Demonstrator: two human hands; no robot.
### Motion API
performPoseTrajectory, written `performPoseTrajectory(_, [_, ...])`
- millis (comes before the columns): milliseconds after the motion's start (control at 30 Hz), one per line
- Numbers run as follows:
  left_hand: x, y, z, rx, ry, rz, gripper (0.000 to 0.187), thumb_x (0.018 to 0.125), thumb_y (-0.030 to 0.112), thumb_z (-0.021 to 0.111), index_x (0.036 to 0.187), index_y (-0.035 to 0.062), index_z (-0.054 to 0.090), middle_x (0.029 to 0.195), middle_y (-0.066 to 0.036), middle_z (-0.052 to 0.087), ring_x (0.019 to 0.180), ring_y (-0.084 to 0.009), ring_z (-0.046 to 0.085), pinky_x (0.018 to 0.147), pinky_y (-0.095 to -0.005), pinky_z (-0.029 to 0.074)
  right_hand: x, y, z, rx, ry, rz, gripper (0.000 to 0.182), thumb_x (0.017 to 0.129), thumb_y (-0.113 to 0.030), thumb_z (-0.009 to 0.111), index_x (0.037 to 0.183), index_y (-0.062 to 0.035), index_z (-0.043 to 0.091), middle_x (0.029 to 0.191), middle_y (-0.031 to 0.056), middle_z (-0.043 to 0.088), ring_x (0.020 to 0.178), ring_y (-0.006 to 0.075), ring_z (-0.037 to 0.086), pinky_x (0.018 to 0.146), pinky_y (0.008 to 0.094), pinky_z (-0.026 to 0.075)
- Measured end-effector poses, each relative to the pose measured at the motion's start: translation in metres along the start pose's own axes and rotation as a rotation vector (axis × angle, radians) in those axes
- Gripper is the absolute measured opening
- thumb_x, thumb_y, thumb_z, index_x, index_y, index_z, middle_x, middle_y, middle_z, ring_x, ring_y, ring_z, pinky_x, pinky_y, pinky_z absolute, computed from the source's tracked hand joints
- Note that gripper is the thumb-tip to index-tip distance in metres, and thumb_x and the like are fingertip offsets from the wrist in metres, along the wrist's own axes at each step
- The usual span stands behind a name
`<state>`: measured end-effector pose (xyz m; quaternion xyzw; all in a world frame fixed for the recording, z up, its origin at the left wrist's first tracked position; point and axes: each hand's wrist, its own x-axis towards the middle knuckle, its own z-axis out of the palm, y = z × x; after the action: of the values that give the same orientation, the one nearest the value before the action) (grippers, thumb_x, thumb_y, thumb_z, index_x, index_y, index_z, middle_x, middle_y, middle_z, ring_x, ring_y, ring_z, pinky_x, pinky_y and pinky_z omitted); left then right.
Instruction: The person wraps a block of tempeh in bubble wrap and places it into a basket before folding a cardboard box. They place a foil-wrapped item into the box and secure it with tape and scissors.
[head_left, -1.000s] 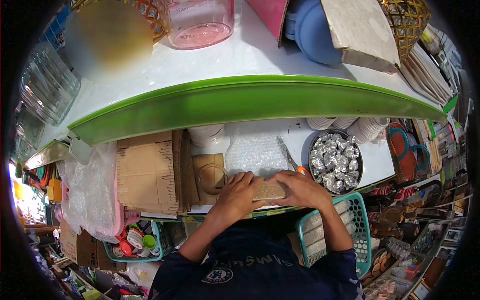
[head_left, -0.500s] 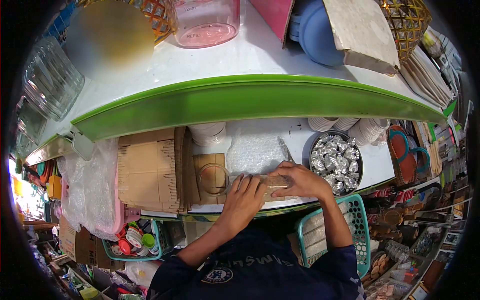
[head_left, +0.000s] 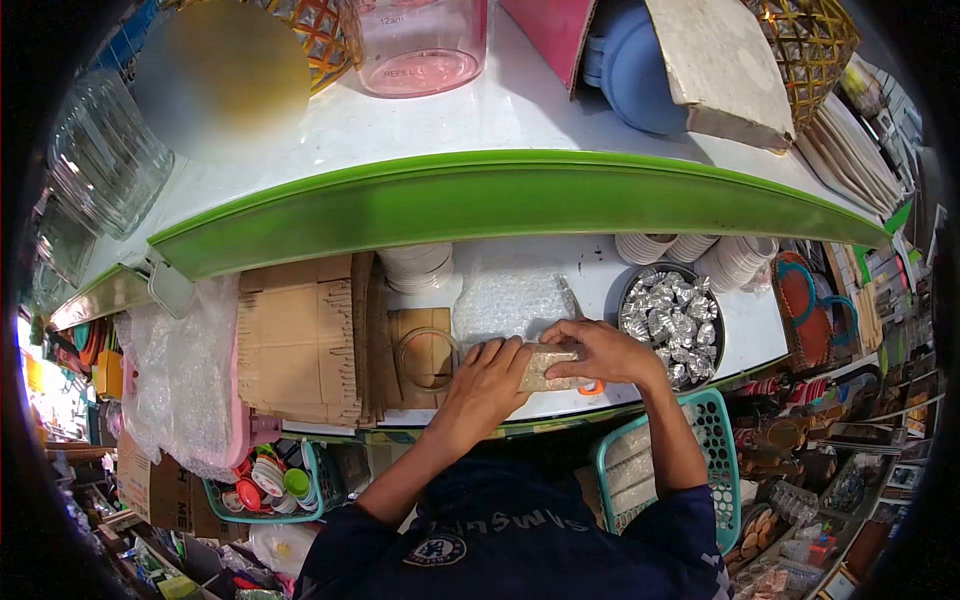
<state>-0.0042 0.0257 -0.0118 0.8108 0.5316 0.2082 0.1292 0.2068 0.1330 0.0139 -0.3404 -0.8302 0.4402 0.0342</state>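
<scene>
A small tan package, seemingly wrapped in bubble wrap, lies at the front edge of the white lower shelf. My left hand is closed over its left end. From the right, my right hand grips it between thumb and fingers. An orange handle shows just below my right hand. Behind the package lies a sheet of bubble wrap. To the left, a brown tape roll rests on a piece of cardboard.
A green-edged upper shelf crosses above my hands. Stacked cardboard stands left; a round tin of foil cups is right. Teal baskets hang below the shelf edge. White cup stacks stand behind.
My right hand has shifted slightly right along the package, and more of the package shows between my hands. The orange handle has come into view beneath my right hand.
</scene>
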Motion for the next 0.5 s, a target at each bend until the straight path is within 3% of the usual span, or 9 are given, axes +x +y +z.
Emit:
performPoseTrajectory(100, [0.003,0.000,0.000,0.014,0.070,0.012,0.055,0.078,0.022,0.074,0.124,-0.0001,0.054,0.121,-0.015,0.057,0.114,-0.0304,0.052,0.100,-0.0414,0.041,0.001,0.004,0.003,0.033,0.026,-0.030,0.052,0.081,-0.037,0.079,0.116,-0.0027,0.061,0.108,0.0199,0.066,0.102,0.0359,0.065,0.091,0.0394,0.051])
performPoseTrajectory(167, [0.004,0.000,-0.001,0.016,0.063,0.006,0.056,0.079,0.022,0.073,0.126,0.0000,0.054,0.120,-0.014,0.057,0.113,-0.0306,0.053,0.101,-0.0413,0.040,-0.001,0.002,0.005,-0.184,0.216,-0.173,0.046,0.080,-0.032,0.080,0.115,-0.0054,0.064,0.103,0.0175,0.066,0.098,0.0347,0.064,0.089,0.0405,0.051])
performPoseTrajectory(267, [0.007,-0.002,-0.002,0.003,0.039,-0.007,0.055,0.081,0.024,0.072,0.127,-0.0003,0.054,0.118,-0.014,0.057,0.113,-0.0310,0.052,0.100,-0.0423,0.042,-0.006,-0.008,0.008,-0.200,0.280,-0.159,0.044,0.080,-0.031,0.079,0.115,-0.0078,0.065,0.101,0.0169,0.065,0.099,0.0354,0.063,0.089,0.0414,0.050])
performPoseTrajectory(400, [0.013,-0.008,-0.001,-0.019,0.010,-0.039,0.056,0.082,0.028,0.072,0.127,0.0001,0.054,0.117,-0.014,0.058,0.113,-0.0312,0.053,0.098,-0.0440,0.045,-0.012,-0.012,0.021,-0.313,0.305,-0.125,0.043,0.083,-0.035,0.074,0.110,-0.0036,0.065,0.103,0.0165,0.065,0.100,0.0364,0.063,0.087,0.0416,0.051])
performPoseTrajectory(500, [0.021,-0.012,-0.007,-0.019,-0.064,-0.055,0.065,0.081,0.037,0.073,0.131,0.0015,0.053,0.124,-0.018,0.059,0.114,-0.0368,0.057,0.092,-0.0470,0.049,-0.019,-0.018,0.029,-0.497,0.387,-0.152,0.045,0.083,-0.037,0.073,0.112,-0.0020,0.065,0.104,0.0154,0.066,0.099,0.0353,0.063,0.088,0.0421,0.051])
